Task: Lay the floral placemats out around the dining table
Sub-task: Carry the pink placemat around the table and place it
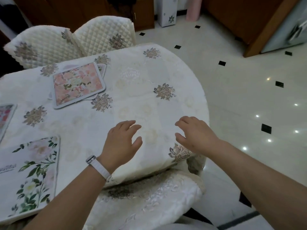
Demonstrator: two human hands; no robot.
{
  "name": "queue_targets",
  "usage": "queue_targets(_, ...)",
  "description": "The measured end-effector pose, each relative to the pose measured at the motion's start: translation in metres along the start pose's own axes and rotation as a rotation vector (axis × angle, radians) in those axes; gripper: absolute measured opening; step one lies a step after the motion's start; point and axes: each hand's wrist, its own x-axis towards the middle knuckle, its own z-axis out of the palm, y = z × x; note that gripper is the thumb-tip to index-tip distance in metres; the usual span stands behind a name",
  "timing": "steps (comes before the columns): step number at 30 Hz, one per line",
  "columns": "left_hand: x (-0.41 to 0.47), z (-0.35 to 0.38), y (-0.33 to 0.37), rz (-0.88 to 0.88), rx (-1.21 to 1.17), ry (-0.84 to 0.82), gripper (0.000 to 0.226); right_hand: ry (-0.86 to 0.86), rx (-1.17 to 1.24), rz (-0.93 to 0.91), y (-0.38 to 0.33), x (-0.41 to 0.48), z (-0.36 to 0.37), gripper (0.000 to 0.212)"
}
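Observation:
A small stack of pink floral placemats (pixel 78 84) lies at the far left of the dining table (pixel 149 97), the top one askew over those beneath. A white placemat with green leaves and pale flowers (pixel 31 176) lies flat at the near left edge. Another reddish floral placemat (pixel 5 118) is cut off by the left border. My left hand (pixel 123 141), with a white wristband, hovers over the bare cloth near the table's front edge, fingers relaxed and holding nothing. My right hand (pixel 196 133) hovers beside it near the right edge, fingers loosely curved and empty.
Two quilted cream chair backs (pixel 54 45) stand at the far side of the table. A chair with a lace cover (pixel 149 201) sits under the near edge below my arms. Glossy tiled floor (pixel 249 97) spreads to the right, with wooden cabinets (pixel 245 19) beyond.

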Motion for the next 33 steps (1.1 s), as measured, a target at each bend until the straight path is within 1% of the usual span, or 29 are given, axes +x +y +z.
queue_targets(6, 0.027, 0.027, 0.03, 0.074, -0.056, -0.1, 0.054, 0.022, 0.036, 0.118, 0.033, -0.024, -0.001, 0.044)
queue_targets(9, 0.045, 0.034, 0.055, 0.109, -0.055, -0.121, 0.05, 0.013, 0.068, 0.182, 0.063, -0.031, 0.001, 0.045)
queue_targets(13, 0.078, 0.045, 0.091, 0.109, -0.035, -0.147, 0.051, 0.026, 0.134, 0.222, 0.108, -0.025, -0.003, 0.048)
queue_targets(17, 0.119, 0.065, 0.14, 0.088, -0.023, -0.151, 0.051, 0.049, 0.167, 0.208, 0.173, -0.017, -0.013, 0.047)
queue_targets(23, 0.18, 0.098, 0.26, 0.07, -0.054, -0.127, 0.048, 0.009, 0.21, 0.178, 0.294, -0.025, -0.034, 0.049)
queue_targets(26, 0.204, 0.108, 0.313, 0.065, -0.086, -0.086, 0.053, -0.008, 0.205, 0.165, 0.347, -0.031, -0.048, 0.048)
queue_targets(29, 0.226, 0.115, 0.35, 0.065, -0.087, -0.06, 0.055, -0.008, 0.206, 0.157, 0.391, -0.03, -0.064, 0.047)
queue_targets(33, 0.253, 0.122, 0.378, 0.072, -0.051, -0.065, 0.056, 0.022, 0.235, 0.163, 0.434, -0.026, -0.08, 0.046)
